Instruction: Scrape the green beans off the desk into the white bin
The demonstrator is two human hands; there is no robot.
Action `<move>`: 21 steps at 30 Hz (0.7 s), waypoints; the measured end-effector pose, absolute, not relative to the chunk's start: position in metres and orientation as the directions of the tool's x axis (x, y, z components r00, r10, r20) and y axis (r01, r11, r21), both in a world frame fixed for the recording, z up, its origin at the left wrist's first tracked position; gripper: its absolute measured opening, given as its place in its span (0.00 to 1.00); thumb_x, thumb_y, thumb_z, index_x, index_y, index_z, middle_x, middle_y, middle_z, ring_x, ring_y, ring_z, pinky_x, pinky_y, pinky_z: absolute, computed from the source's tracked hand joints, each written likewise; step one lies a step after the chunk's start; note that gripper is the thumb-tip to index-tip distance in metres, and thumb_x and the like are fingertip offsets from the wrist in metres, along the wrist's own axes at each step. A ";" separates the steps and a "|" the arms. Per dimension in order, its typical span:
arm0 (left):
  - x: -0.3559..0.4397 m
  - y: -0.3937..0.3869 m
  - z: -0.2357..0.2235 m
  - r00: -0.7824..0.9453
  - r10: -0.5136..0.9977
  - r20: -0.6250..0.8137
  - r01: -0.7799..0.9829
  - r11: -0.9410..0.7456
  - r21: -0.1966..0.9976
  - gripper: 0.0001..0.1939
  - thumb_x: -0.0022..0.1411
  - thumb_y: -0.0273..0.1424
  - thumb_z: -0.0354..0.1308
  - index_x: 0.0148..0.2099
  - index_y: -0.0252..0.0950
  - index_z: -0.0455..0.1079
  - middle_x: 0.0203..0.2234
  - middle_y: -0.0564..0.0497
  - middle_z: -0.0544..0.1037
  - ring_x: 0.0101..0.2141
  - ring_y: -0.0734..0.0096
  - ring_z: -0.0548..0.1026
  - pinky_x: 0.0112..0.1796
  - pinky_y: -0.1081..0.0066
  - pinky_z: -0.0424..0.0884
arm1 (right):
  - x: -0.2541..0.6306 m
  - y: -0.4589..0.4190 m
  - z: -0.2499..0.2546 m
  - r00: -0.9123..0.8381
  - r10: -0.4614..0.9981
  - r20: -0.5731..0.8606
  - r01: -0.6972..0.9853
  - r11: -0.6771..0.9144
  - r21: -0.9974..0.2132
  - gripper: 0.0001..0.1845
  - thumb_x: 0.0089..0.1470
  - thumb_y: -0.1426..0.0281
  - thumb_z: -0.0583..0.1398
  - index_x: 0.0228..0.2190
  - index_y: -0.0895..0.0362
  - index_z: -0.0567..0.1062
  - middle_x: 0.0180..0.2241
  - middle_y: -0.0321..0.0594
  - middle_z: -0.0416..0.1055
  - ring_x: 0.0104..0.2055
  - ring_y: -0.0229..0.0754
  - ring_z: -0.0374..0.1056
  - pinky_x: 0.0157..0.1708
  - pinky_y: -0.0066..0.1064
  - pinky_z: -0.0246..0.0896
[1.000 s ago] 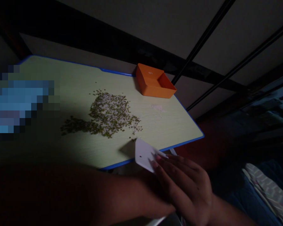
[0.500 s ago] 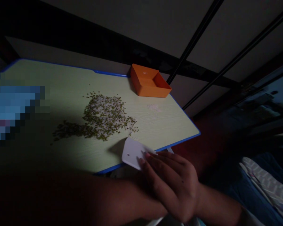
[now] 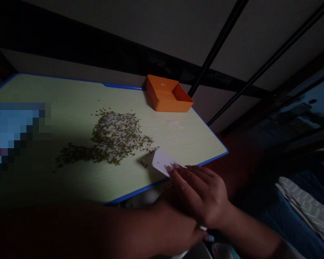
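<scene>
My right hand [image 3: 205,190] grips a thin white scraper [image 3: 162,163] with a small hole in it, fingers pressed along its face. The scraper's far edge is at the right side of a spread heap of green beans mixed with white grains [image 3: 116,135] on the table. A few loose green beans lie by that edge. My left arm reaches in from the lower left, and my left hand [image 3: 178,225] is beneath my right hand at the table's near edge. Its thumb shows, but its other fingers are hidden.
The pale green table [image 3: 78,91] has a blue rim. An open orange box [image 3: 174,104] stands at its far right edge, with a small patch of white grains [image 3: 174,125] in front. A blurred-out blue shape [image 3: 13,122] is at left; bedding [image 3: 305,201] is at right.
My right hand has moved the scraper away from me and slightly right, off the near edge towards the heap. Several green beans now lie beside it. My left thumb has come into sight.
</scene>
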State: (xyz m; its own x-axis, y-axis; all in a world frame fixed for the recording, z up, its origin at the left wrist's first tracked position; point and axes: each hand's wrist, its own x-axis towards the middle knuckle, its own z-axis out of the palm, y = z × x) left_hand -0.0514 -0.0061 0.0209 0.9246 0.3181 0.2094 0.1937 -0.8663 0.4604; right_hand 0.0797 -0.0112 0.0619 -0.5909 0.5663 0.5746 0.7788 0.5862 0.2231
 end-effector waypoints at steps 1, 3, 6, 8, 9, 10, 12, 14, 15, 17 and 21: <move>-0.048 0.002 0.024 0.935 0.297 0.192 0.185 -0.874 0.449 0.21 0.65 0.44 0.46 0.52 0.38 0.70 0.48 0.45 0.74 0.44 0.59 0.72 0.52 0.57 0.60 | 0.081 -0.010 0.061 -0.590 0.566 0.576 0.782 0.578 0.232 0.17 0.55 0.78 0.52 0.43 0.72 0.74 0.36 0.53 0.77 0.37 0.48 0.74 0.31 0.38 0.72; -0.044 0.010 0.028 0.949 0.274 0.153 0.187 -0.885 0.425 0.23 0.65 0.43 0.47 0.51 0.33 0.71 0.47 0.41 0.75 0.44 0.57 0.72 0.51 0.58 0.60 | 0.084 -0.007 0.059 -0.591 0.560 0.581 0.785 0.564 0.254 0.17 0.55 0.77 0.52 0.43 0.71 0.74 0.36 0.53 0.77 0.37 0.47 0.74 0.31 0.37 0.72; -0.044 0.011 0.028 0.954 0.270 0.127 0.194 -0.886 0.421 0.27 0.63 0.46 0.49 0.53 0.30 0.69 0.48 0.37 0.74 0.45 0.55 0.72 0.49 0.60 0.63 | 0.090 0.000 0.055 -0.579 0.555 0.597 0.796 0.543 0.268 0.16 0.54 0.77 0.54 0.43 0.70 0.74 0.35 0.51 0.77 0.36 0.47 0.74 0.31 0.37 0.71; -0.044 0.010 0.025 0.959 0.261 0.111 0.190 -0.883 0.429 0.29 0.62 0.48 0.49 0.53 0.29 0.68 0.48 0.37 0.74 0.46 0.54 0.71 0.47 0.60 0.64 | 0.094 0.006 0.053 -0.565 0.563 0.604 0.805 0.535 0.254 0.15 0.53 0.77 0.56 0.43 0.69 0.75 0.34 0.50 0.77 0.35 0.46 0.74 0.30 0.37 0.71; -0.043 0.010 0.024 0.963 0.252 0.100 0.186 -0.882 0.433 0.29 0.62 0.48 0.49 0.53 0.30 0.68 0.47 0.38 0.74 0.46 0.54 0.71 0.47 0.59 0.64 | 0.097 0.009 0.052 -0.556 0.570 0.605 0.811 0.532 0.244 0.15 0.53 0.77 0.56 0.43 0.69 0.75 0.34 0.50 0.77 0.34 0.46 0.74 0.30 0.37 0.71; -0.043 0.010 0.022 0.966 0.245 0.088 0.184 -0.883 0.431 0.28 0.62 0.48 0.49 0.52 0.30 0.69 0.45 0.39 0.75 0.46 0.54 0.71 0.48 0.59 0.64 | 0.100 0.012 0.052 -0.549 0.576 0.605 0.815 0.529 0.236 0.15 0.54 0.77 0.56 0.43 0.69 0.75 0.34 0.49 0.77 0.34 0.45 0.74 0.30 0.37 0.71; -0.042 0.012 0.020 0.970 0.234 0.071 0.183 -0.886 0.426 0.29 0.61 0.48 0.49 0.53 0.30 0.68 0.45 0.40 0.75 0.47 0.54 0.70 0.49 0.57 0.64 | 0.104 0.017 0.051 -0.539 0.587 0.604 0.822 0.522 0.227 0.15 0.54 0.77 0.55 0.43 0.68 0.75 0.35 0.49 0.77 0.34 0.44 0.74 0.31 0.37 0.71; -0.041 0.014 0.020 0.971 0.230 0.070 0.180 -0.888 0.424 0.30 0.61 0.49 0.49 0.55 0.29 0.66 0.47 0.40 0.74 0.49 0.53 0.69 0.51 0.56 0.63 | 0.106 0.020 0.051 -0.536 0.585 0.608 0.824 0.518 0.228 0.15 0.55 0.77 0.55 0.43 0.67 0.75 0.35 0.49 0.77 0.34 0.43 0.73 0.31 0.36 0.71; -0.040 0.014 0.020 0.971 0.230 0.068 0.180 -0.886 0.428 0.31 0.61 0.49 0.49 0.56 0.29 0.65 0.49 0.40 0.73 0.50 0.53 0.68 0.51 0.56 0.62 | 0.107 0.021 0.051 -0.537 0.582 0.611 0.824 0.518 0.231 0.15 0.55 0.77 0.55 0.42 0.67 0.75 0.34 0.49 0.77 0.34 0.43 0.73 0.31 0.36 0.70; -0.040 0.015 0.022 0.973 0.226 0.049 0.182 -0.880 0.439 0.33 0.61 0.50 0.48 0.57 0.29 0.63 0.51 0.40 0.71 0.52 0.52 0.67 0.53 0.55 0.61 | 0.108 0.022 0.051 -0.537 0.577 0.615 0.824 0.516 0.235 0.14 0.55 0.77 0.55 0.42 0.67 0.75 0.34 0.48 0.77 0.35 0.42 0.73 0.31 0.35 0.70; -0.041 0.015 0.023 0.976 0.217 0.029 0.182 -0.877 0.444 0.34 0.62 0.49 0.47 0.60 0.27 0.59 0.56 0.38 0.67 0.56 0.51 0.63 0.56 0.55 0.57 | 0.113 0.025 0.048 -0.525 0.583 0.620 0.836 0.491 0.246 0.13 0.56 0.76 0.54 0.42 0.65 0.75 0.34 0.46 0.78 0.34 0.41 0.73 0.32 0.33 0.69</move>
